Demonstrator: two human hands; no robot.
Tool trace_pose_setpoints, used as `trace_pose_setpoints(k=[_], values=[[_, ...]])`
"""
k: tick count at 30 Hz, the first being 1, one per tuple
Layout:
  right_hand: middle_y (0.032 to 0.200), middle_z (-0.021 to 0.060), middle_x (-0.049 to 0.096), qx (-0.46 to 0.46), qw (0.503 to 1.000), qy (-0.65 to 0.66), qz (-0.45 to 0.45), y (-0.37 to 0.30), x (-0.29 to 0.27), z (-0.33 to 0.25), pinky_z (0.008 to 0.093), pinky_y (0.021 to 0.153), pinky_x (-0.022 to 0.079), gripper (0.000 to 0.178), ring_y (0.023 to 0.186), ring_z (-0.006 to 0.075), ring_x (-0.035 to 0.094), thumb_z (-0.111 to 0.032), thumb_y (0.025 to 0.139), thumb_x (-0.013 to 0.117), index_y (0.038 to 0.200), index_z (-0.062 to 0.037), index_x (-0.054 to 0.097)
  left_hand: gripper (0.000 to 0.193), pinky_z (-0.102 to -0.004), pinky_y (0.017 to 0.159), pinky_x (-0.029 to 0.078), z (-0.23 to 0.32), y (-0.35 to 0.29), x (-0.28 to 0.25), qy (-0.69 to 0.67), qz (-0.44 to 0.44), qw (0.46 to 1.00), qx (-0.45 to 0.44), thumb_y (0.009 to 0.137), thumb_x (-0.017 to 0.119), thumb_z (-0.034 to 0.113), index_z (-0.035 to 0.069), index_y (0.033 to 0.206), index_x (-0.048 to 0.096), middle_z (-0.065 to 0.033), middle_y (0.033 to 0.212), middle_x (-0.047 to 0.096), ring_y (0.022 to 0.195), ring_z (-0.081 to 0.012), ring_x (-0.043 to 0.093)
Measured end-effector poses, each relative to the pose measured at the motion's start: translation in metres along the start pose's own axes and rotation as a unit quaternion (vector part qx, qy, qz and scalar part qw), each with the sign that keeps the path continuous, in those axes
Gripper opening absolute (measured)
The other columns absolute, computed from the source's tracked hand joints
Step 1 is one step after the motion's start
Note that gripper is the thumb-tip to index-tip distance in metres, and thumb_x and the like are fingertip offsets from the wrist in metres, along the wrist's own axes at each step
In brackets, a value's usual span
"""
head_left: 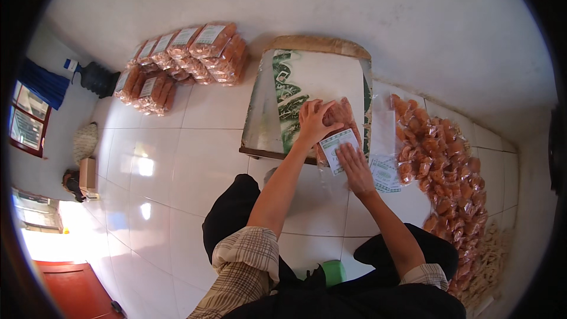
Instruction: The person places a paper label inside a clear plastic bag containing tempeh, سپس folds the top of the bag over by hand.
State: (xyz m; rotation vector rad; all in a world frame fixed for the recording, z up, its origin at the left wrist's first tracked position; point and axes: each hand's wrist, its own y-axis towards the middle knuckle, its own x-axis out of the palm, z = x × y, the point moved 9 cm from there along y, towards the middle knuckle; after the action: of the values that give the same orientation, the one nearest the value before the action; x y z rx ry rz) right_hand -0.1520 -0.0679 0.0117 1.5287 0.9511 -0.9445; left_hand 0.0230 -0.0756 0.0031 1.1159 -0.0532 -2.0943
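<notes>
My left hand (313, 123): arched over the bag of orange-brown pieces (349, 116), thumb spread; whether gripping, I cannot tell | My right hand (355, 168): open, fingers flat on the white-and-green label (335, 142) | Bag: at the low table's (331, 74) near right | Label: print too small to read; similar labels (385, 172) lie right.

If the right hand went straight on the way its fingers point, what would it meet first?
Past the card already under it, the right hand would probably meet the thumb of the left hand, over the bag; their heights are hard to judge.
</notes>
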Motion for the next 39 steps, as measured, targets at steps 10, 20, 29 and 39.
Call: trace_pose_setpoints(k=[10, 20, 29, 39], values=[[0.138, 0.0125, 0.035, 0.06, 0.998, -0.013, 0.028, 0.038, -0.003, -0.003, 0.0423, 0.105, 0.024, 0.054, 0.13, 0.027, 0.029, -0.006, 0.078, 0.048, 0.131, -0.0029, 0.037, 0.031, -0.042, 0.1, 0.024, -0.022, 0.009, 0.004, -0.071, -0.032, 0.997, -0.006, 0.085, 0.055, 0.023, 0.032, 0.114, 0.059, -0.0037, 0.119, 0.044, 0.113, -0.0279, 0.032], [0.139, 0.01, 0.034, 0.026, 0.999, 0.029, 0.037, 0.028, -0.002, -0.001, 0.0417, 0.106, 0.024, 0.063, 0.13, 0.0259, 0.029, -0.013, 0.072, 0.059, 0.131, -0.0072, 0.038, 0.03, -0.0382, 0.098, 0.021, -0.03, 0.012, 0.003, -0.123, -0.057, 0.991, 0.011, 0.088, 0.049, 0.02, 0.024, 0.116, 0.058, -0.0063, 0.114, 0.049, 0.111, -0.0223, 0.038], [0.142, 0.0094, 0.028, 0.064, 0.998, 0.027, 0.003, 0.033, 0.003, 0.001, 0.0421, 0.107, 0.02, 0.067, 0.133, 0.0253, 0.023, -0.02, 0.074, 0.06, 0.134, -0.0085, 0.034, 0.031, -0.0409, 0.099, 0.024, -0.022, 0.009, -0.002, -0.122, -0.036, 0.992, 0.002, 0.083, 0.056, 0.018, 0.026, 0.113, 0.059, -0.0075, 0.116, 0.047, 0.111, -0.0283, 0.034], [0.143, 0.0113, 0.025, 0.052, 0.998, 0.031, -0.027, 0.012, 0.001, 0.0, 0.0448, 0.107, 0.018, 0.074, 0.133, 0.0298, 0.02, -0.017, 0.07, 0.066, 0.135, -0.0098, 0.032, 0.03, -0.0409, 0.1, 0.022, -0.025, 0.011, 0.002, -0.129, -0.04, 0.99, 0.036, 0.085, 0.054, 0.02, 0.026, 0.113, 0.059, -0.0072, 0.117, 0.046, 0.113, -0.0285, 0.032]])
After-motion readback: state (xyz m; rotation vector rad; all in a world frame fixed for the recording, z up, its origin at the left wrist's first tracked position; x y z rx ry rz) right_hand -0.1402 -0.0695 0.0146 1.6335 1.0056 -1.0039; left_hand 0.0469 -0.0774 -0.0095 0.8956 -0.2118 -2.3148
